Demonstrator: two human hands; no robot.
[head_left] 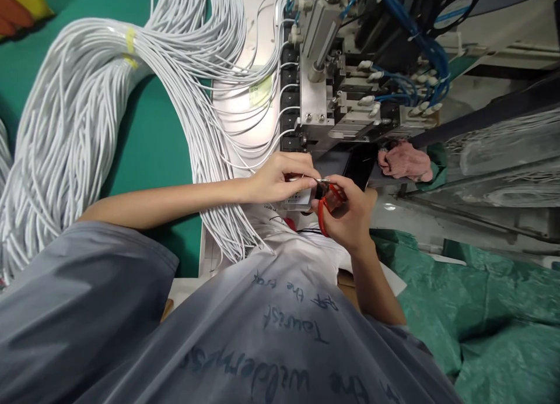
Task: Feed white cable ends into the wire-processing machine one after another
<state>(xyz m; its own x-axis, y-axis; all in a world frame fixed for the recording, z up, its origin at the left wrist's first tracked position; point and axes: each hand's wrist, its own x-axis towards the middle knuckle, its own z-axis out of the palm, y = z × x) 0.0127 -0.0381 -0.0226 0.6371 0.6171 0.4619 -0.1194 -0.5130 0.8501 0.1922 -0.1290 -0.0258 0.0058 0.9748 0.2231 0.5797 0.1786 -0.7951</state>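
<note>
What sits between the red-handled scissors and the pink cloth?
The head view shows part of the right hand and a dark, flat object between them.

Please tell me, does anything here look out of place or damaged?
Nothing looks plainly spilled or damaged. Only the pink cloth looks slightly odd: it lies crumpled, not folded, beside the machine, though it may simply belong there.
</note>
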